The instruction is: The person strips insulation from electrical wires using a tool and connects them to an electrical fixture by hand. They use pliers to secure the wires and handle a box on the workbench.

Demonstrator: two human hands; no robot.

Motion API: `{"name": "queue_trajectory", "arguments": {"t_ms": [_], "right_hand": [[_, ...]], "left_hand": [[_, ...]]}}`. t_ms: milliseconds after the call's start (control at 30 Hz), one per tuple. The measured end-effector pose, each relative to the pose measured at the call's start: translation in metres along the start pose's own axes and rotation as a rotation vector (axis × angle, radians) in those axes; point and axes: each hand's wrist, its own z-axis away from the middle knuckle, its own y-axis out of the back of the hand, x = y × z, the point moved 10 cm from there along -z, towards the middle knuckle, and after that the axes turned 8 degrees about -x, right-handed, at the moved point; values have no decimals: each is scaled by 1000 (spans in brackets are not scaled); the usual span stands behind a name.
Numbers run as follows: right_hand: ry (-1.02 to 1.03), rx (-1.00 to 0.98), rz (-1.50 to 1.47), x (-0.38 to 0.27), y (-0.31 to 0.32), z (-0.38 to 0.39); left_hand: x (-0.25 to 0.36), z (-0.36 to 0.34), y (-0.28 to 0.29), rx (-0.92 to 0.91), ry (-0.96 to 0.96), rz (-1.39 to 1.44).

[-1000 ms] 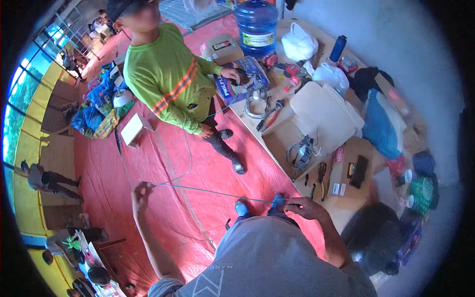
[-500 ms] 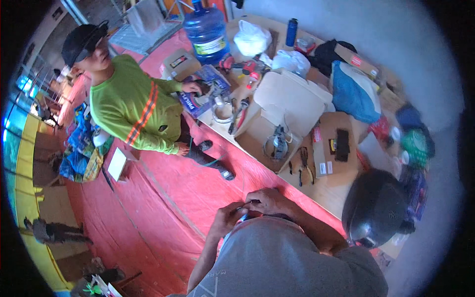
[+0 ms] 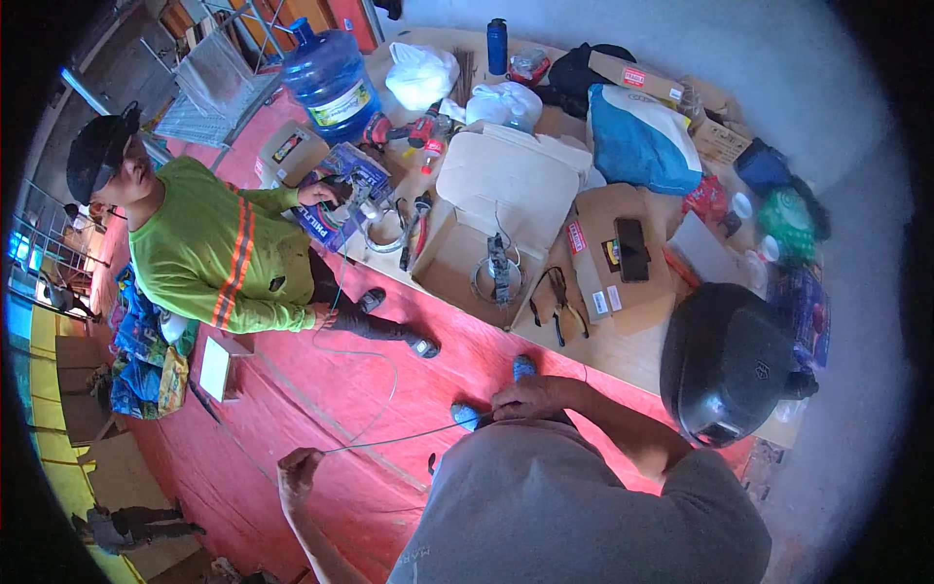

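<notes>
A thin grey-green wire (image 3: 389, 440) runs between my two hands, which are low in the head view. My left hand (image 3: 300, 469) pinches it out to the left, over the red floor sheet. My right hand (image 3: 520, 399) grips it near my waist, beside the table edge. The wire loops across the floor toward a person in a green long-sleeved top (image 3: 224, 253), whose lower hand (image 3: 323, 314) is at it and whose other hand (image 3: 316, 193) rests by a printed box on the table.
The table (image 3: 623, 346) bears an open cardboard box (image 3: 452, 273), pliers (image 3: 559, 307), a phone (image 3: 630, 248), red power tools (image 3: 420, 131), a water jug (image 3: 326, 83), bags (image 3: 642, 141) and a black helmet (image 3: 720, 355). A white board (image 3: 219, 370) and piled belongings (image 3: 146, 360) lie left. People are farther left.
My hands came together at my waist, then my left hand moved out leftward again, stretching the wire. The view has swung, so the table and green-topped person sit further left in the picture.
</notes>
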Motion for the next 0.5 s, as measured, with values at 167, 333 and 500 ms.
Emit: {"name": "queue_trajectory", "arguments": {"t_ms": [167,333,500], "right_hand": [[-155,-8,30,13,7,37],[-145,36,23,31,30,79],[-51,174,-191,14,56,90]], "left_hand": [[-24,13,56,180,-120,57],[-93,42,117,365,-1,-135],[-195,22,94,343,49,-132]]}}
